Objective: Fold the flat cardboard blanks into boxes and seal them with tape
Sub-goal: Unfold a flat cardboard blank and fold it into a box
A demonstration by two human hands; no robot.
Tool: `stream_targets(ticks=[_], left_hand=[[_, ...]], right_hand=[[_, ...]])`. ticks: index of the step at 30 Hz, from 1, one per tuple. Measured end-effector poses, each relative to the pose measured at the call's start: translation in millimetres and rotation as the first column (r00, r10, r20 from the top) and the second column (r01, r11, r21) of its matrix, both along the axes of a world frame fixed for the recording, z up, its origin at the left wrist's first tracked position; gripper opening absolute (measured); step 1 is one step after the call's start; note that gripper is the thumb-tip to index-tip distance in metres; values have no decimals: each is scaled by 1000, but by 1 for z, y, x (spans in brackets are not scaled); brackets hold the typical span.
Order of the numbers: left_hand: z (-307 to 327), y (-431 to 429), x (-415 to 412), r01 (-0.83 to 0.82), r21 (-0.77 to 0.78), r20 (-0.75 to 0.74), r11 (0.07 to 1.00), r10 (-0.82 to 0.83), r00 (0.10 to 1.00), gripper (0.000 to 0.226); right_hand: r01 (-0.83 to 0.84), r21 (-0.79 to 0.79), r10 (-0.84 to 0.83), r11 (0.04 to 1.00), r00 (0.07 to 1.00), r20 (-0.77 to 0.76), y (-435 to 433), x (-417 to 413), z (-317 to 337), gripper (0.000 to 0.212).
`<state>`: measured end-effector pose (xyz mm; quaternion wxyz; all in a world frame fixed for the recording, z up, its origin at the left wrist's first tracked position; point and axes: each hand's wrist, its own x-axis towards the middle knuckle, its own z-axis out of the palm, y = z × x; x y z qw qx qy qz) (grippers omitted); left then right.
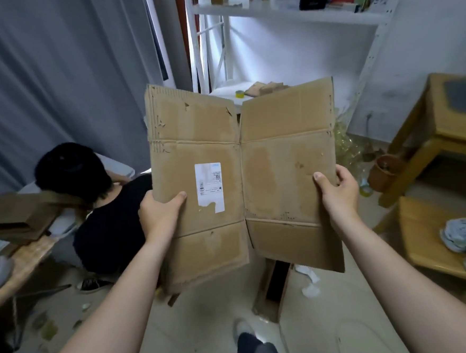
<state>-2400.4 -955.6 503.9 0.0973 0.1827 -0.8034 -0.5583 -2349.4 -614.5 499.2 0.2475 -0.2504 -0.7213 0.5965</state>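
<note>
Head view: left hand (pixel 161 213) and right hand (pixel 337 188) apparently grip cardboard blank (pixel 243 175).

Matt, worn cardboard blank (pixel 253 175), white paper label (pixel 209 187), wooden table (pixel 440 123)

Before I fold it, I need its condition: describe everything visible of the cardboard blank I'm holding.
The cardboard blank is worn brown corrugated board, held upright in the air, bent along a central vertical crease. Horizontal creases mark flaps above and below. A torn white label sits on its left panel; stains and ragged edges show. The left hand grips its left edge, the right hand its right.
</note>
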Motion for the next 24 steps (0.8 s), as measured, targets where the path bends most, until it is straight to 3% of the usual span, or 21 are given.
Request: stream_targets(ticks=[9,24], left_hand=[[6,33,-265,86,104,35,991,-90,995,26],[7,41,-642,176,91,8,980,-178,984,32]], right_hand=[[109,-12,-110,994,994,-7,18,-245,-24,26],[127,30,-127,991,992,-20,36,-606,-8,19]])
